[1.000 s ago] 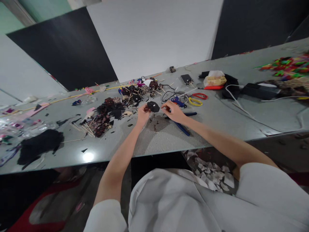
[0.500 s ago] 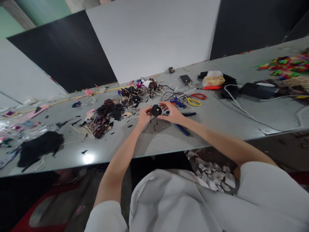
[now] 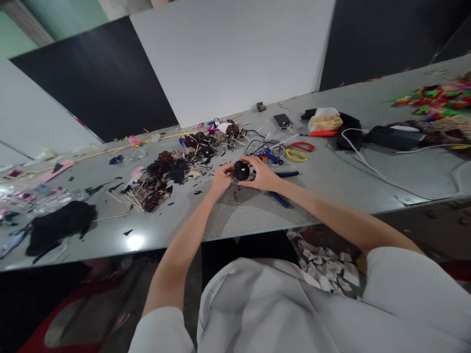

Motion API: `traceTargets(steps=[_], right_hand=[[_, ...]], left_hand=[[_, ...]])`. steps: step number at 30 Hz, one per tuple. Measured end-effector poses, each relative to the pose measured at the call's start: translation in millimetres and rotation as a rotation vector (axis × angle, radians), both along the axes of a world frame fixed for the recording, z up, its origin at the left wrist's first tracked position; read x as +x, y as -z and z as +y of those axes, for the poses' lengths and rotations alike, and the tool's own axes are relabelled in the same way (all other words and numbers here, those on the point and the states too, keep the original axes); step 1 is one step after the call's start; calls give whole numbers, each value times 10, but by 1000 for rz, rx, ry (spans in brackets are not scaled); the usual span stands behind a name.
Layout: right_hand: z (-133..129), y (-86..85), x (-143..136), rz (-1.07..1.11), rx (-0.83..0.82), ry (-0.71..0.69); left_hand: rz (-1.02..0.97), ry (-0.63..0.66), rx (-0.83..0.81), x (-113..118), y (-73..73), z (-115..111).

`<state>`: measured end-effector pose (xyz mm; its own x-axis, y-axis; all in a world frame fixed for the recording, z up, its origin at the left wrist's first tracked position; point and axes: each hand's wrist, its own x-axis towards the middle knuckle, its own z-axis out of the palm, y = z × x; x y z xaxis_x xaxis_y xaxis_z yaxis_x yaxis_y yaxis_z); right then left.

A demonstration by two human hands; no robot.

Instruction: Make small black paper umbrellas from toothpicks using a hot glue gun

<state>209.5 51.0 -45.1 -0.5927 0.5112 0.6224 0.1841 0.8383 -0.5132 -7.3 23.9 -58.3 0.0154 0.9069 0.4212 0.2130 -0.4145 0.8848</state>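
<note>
Holding small, round black object [image 3: 242, 171] between left fingers [image 3: 228, 168] and right fingers [image 3: 251, 160] | cannot tell contents of white-topped beige-yellow pack [image 3: 326, 123]

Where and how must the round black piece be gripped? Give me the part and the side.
Best by opposite edges, I'd say: left hand from the left, right hand from the right, thumb and fingers curved around. The round black piece has a rounded outline, and this should leave its camera-facing white spot uncovered.
</note>
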Motion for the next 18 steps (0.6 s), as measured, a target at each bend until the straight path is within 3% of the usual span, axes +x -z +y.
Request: traceTargets(steps=[18], right_hand=[[-3,-13,13,-85,0,-12]], left_hand=[[-17,59,-30,18,-19,-39]])
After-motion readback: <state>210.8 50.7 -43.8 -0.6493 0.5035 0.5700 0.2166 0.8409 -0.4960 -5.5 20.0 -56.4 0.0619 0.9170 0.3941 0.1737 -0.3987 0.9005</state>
